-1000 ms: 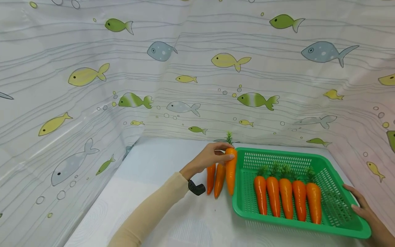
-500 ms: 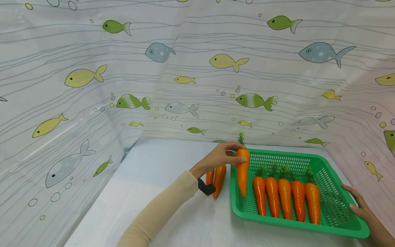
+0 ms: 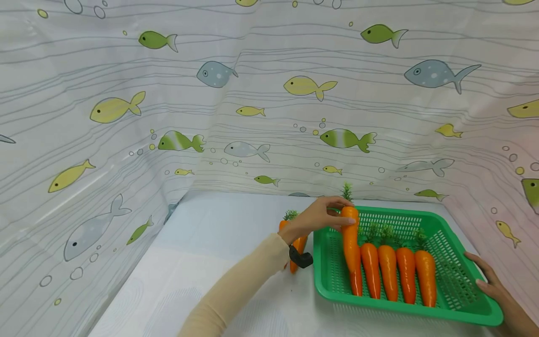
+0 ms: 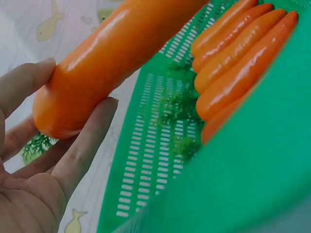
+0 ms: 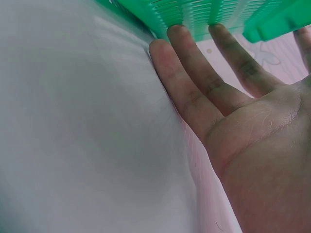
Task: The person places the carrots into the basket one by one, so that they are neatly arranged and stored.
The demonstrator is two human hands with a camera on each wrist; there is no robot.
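Observation:
An artificial carrot (image 3: 350, 236) with a green tuft on top is held near its thick end by my left hand (image 3: 322, 216). It hangs tip down, overlapping the leftmost carrot of a row in the green basket (image 3: 404, 309). In the left wrist view, thumb and fingers (image 4: 90, 145) pinch its rounded end from both sides. My right hand (image 3: 492, 283) is at the basket's right rim. Straight fingers (image 5: 189, 92) reach up to the perforated wall in the right wrist view. Several carrots (image 3: 389, 274) lie side by side in the basket, tufts toward its back wall.
Left of the basket, more carrots (image 3: 300, 245) lie on the white table (image 3: 227, 234), partly hidden behind my left wrist. A dark band with a black piece (image 3: 300, 257) is on that wrist. Fish-printed sheeting (image 3: 261, 126) walls the back and sides.
My left hand has carried the carrot rightward, from beside the basket's left rim to over the row inside. The loose carrots' tufts now show behind the wrist. My right hand stays at the rim.

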